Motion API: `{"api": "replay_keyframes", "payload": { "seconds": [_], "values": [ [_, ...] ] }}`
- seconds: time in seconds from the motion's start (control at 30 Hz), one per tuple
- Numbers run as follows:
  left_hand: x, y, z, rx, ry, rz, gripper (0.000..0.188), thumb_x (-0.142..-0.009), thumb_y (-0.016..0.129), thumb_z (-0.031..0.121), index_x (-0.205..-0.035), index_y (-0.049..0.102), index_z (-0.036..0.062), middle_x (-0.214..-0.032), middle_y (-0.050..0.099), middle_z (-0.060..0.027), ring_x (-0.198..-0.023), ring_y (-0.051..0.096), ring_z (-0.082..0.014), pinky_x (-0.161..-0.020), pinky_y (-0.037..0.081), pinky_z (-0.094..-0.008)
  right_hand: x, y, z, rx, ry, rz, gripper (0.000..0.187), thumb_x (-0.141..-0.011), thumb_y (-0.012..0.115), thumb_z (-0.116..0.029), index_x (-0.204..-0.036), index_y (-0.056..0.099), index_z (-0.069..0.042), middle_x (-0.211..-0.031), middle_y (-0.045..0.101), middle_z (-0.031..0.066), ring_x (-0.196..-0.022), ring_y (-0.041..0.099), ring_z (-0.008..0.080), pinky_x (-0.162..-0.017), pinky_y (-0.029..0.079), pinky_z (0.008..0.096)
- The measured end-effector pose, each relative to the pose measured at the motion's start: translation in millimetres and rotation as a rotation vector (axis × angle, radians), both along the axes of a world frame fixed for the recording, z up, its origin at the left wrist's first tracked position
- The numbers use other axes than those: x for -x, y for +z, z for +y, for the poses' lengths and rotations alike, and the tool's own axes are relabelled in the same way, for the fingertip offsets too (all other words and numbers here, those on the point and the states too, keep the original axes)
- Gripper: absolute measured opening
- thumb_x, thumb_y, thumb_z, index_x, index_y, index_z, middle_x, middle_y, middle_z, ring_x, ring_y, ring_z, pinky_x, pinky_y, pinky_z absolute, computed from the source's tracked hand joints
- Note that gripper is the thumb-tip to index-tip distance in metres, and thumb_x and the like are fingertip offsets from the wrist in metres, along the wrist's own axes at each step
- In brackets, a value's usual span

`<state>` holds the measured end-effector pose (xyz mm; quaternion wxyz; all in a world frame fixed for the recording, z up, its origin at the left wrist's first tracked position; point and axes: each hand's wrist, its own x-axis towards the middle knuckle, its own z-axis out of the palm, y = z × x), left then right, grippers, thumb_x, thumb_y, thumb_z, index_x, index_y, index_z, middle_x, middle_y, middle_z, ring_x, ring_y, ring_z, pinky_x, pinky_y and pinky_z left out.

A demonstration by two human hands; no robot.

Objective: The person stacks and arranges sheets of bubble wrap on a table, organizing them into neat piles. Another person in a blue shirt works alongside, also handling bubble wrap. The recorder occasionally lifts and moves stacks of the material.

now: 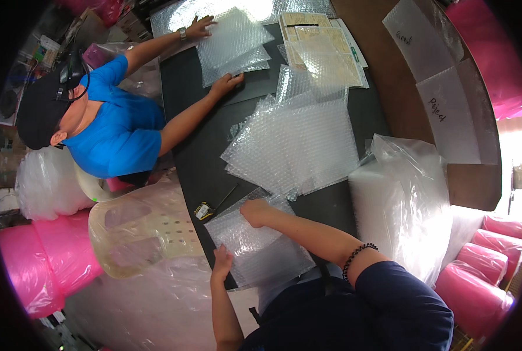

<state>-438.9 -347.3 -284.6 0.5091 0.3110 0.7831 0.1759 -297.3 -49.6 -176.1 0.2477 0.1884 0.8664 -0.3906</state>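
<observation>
A clear bubble wrap bag (pixel 267 248) lies at the near end of the dark table, right in front of me. My left hand (pixel 222 262) is at its left edge, fingers bent around that edge. Near the bag's far edge, my right hand (pixel 254 213) is closed with curled fingers against the plastic; its fingertips are hidden. Just beyond sits a large fanned pile of bubble wrap bags (pixel 302 140). A yellow-and-black tape measure (pixel 203 211) rests by the table's left edge, beside a thin dark rod (pixel 226 198).
Across the table's left side, a co-worker in a blue shirt (pixel 118 137) handles bubble wrap sheets (pixel 232 41). Papers with a pen (pixel 322 52) lie at the far end. A tall plastic-wrapped stack (pixel 398 205) stands right. A cream plastic chair (pixel 156 228) stands left; pink rolls (pixel 477 292) lie lower right.
</observation>
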Motion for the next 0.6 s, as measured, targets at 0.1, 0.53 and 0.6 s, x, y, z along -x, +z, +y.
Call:
{"api": "replay_keyframes", "payload": {
  "seconds": [0.1, 0.53, 0.6],
  "values": [
    [-18.0, 33.5, 35.6, -0.015, 0.405, -0.248, 0.066, -0.09, 0.029, 0.057, -0.135, 0.035, 0.0092, -0.132, 0.04, -0.0128, -0.121, 0.039, -0.0291, -0.096, 0.035, -0.0423, -9.2, 69.1, 38.5, 0.376, 0.101, 0.066, 0.029, -0.071, 0.059, -0.006, -0.1, 0.059, -0.002, -0.093, 0.063, 0.0173, -0.084, 0.062, 0.0297, -0.069, 0.049, 0.0398],
    [-49.7, 83.2, 79.7, 0.008, 0.212, 0.103, 0.075, -0.065, 0.077, 0.033, -0.123, 0.043, 0.0008, -0.122, 0.042, -0.0199, -0.115, 0.041, -0.0327, -0.1, 0.031, -0.0404, -18.8, 24.8, 30.1, 0.0, -0.635, 0.228, 0.053, -0.073, 0.066, -0.029, -0.117, 0.052, -0.004, -0.13, 0.041, 0.0207, -0.123, 0.036, 0.0347, -0.102, 0.027, 0.0485],
    [-62.1, 83.4, 83.5, -0.084, 0.236, 0.285, 0.077, -0.06, 0.081, 0.026, -0.123, 0.043, 0.0025, -0.12, 0.041, -0.0202, -0.114, 0.041, -0.034, -0.1, 0.031, -0.0402, -54.6, -0.4, 58.9, -0.786, -1.103, 0.296, 0.086, -0.073, 0.067, -0.04, -0.141, 0.023, -0.012, -0.143, 0.021, 0.0217, -0.127, 0.023, 0.046, -0.101, 0.023, 0.0572]
  ]
}}
